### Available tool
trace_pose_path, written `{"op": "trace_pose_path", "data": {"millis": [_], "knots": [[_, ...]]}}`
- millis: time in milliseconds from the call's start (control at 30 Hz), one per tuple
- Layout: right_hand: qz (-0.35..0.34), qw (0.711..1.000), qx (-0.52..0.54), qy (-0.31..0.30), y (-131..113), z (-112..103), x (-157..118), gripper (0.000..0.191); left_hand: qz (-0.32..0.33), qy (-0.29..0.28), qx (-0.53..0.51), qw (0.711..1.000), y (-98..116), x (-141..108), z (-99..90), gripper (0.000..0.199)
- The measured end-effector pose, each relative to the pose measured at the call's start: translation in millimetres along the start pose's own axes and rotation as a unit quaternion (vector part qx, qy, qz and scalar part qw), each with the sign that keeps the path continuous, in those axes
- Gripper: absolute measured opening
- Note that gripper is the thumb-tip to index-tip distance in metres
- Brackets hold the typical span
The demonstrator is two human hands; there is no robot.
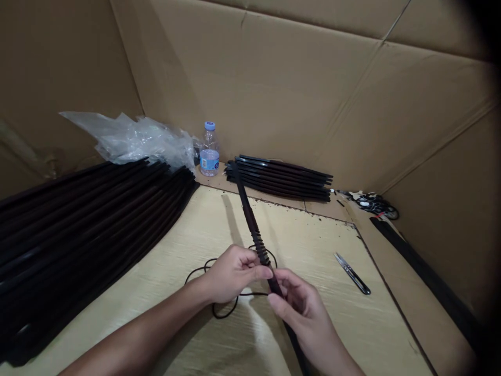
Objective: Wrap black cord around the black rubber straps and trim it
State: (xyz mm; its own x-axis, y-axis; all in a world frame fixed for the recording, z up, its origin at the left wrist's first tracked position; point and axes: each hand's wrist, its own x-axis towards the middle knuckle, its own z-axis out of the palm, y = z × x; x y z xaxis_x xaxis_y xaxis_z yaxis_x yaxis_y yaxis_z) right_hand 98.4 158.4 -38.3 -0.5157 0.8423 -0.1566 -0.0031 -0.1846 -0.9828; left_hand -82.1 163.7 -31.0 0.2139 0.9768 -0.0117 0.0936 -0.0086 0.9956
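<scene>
A long dark strip (247, 211) runs from the back of the table down between my hands, with black cord wound in several coils around its middle. My left hand (239, 272) pinches the strip just below the coils, thumb across it. Right beside it, my right hand (298, 305) closes its fingers around the strip a little lower down. Loose black cord (224, 315) loops on the table under and left of my left hand. The strip's lower end passes behind my right hand.
Many dark strips (90, 224) lie at the left, below crumpled clear plastic (144, 140). A water bottle (210, 151) stands at the back beside a smaller strip bundle (279, 178). Thread snips (352, 273) lie at the right, near cord scraps (376, 204) and a black length (422, 271).
</scene>
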Motion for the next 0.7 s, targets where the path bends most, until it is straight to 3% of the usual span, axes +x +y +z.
{"op": "trace_pose_path", "data": {"millis": [133,300,500,700], "knots": [[0.02,0.999,-0.032,-0.021,2.4,-0.6,-4.2,0.041,0.008,-0.046,0.022,0.999,0.1,-0.1,-5.5,0.042],[0.027,0.999,0.012,-0.03,2.4,-0.2,-4.4,0.043,0.029,-0.021,0.041,0.999,-1.0,1.3,-9.2,0.043],[0.003,0.999,0.008,0.043,-0.6,1.5,-1.0,0.041,0.015,-0.044,-0.012,0.999,-3.4,1.1,-2.1,0.039],[-0.031,0.998,-0.057,0.014,1.8,0.5,-1.0,0.039,0.008,-0.025,0.045,0.999,-2.7,0.5,-4.5,0.04]]}}
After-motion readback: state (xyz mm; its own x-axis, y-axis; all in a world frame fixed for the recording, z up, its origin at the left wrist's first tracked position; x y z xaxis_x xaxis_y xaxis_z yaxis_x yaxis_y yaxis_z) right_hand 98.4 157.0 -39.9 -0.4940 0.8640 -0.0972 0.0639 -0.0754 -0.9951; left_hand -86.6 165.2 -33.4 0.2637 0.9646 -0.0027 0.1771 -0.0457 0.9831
